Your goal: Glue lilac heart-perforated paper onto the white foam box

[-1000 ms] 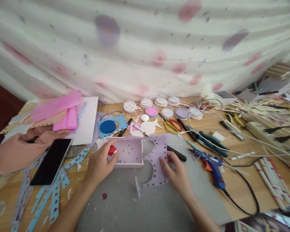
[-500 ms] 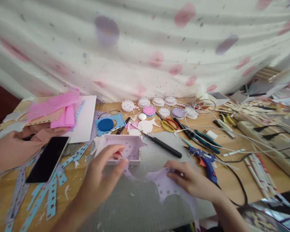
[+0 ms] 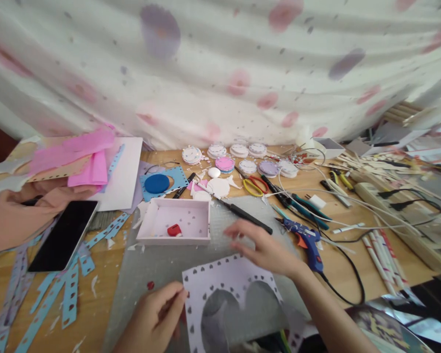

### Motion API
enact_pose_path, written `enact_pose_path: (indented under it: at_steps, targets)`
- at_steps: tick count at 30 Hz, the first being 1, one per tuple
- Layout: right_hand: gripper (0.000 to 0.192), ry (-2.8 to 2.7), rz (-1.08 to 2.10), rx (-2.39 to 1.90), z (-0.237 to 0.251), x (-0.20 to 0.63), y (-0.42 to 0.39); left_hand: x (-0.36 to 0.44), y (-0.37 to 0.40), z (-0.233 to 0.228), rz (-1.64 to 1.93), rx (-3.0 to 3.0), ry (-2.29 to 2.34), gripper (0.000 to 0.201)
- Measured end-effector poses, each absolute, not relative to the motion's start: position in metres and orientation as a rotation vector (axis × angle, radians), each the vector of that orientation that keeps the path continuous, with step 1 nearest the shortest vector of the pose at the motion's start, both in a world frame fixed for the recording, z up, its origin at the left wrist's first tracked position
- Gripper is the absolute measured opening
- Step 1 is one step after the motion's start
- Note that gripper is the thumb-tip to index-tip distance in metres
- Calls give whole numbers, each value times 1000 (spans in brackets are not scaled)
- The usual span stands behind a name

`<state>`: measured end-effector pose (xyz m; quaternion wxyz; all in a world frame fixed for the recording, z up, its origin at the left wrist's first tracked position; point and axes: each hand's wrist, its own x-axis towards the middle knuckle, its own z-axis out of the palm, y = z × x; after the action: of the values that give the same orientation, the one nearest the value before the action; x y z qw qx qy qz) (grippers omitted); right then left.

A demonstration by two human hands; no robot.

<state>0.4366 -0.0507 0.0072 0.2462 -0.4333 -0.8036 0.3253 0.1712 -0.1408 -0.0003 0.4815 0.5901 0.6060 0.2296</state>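
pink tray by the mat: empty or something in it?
Not empty. The pink tray sits upright with its open side up, and a small red piece lies on its floor.

A black smartphone (image 3: pixel 63 235) lies face up at the left of the wooden counter (image 3: pixel 95 304), among light blue punched strips (image 3: pixel 69 294). Behind it sit pink sheets (image 3: pixel 77 159) on a white board (image 3: pixel 127 171). A dark blue disc (image 3: pixel 156 183) rests on a blue punched square. Round paper discs (image 3: pixel 238 157) are lined up near the flowered curtain (image 3: pixel 220 68). Yellow and red scissors (image 3: pixel 253 186) lie beside a black pen (image 3: pixel 247 215). A blue glue gun (image 3: pixel 304 241) lies at the grey mat's (image 3: pixel 147 294) right edge, with its black cord trailing off. White cables (image 3: pixel 353 198) and paper rolls (image 3: pixel 380 255) crowd the right. A co-worker's hand (image 3: pixel 18 215) rests at the far left.
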Motion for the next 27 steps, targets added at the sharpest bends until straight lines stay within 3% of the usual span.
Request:
enact_pose_path:
  at_steps: [3, 6, 8, 12, 16, 22, 27]
  targets:
    - [24, -2160, 328, -1551, -21, 450, -34, 159, -121, -13, 647, 1916, 1637, 25]
    - [30, -2155, 228, -1670, -42, 459, -22, 146, -91, -12, 804, 2394, 1716, 26]
    - [26, -2171, 235, -1687, -50, 461, -18, 140, -70, -9, 664, 2627, 1620, 38]
    - [22, -2183, 268, -1693, -51, 469, -22, 136, -50, -5, 476, 2766, 1462, 19]
    - [24, -2098, 352, -1688, -35, 478, -52, 126, -60, -9, 567, 2750, 1472, 18]
    - [25, -1788, 987, -1590, -25, 449, -122, 123, -65, -19, 644, 2777, 1446, 14]
    - [31, -1850, 834, -1625, -46, 430, -142, 149, -65, -4, 667, 2870, 1397, 14]
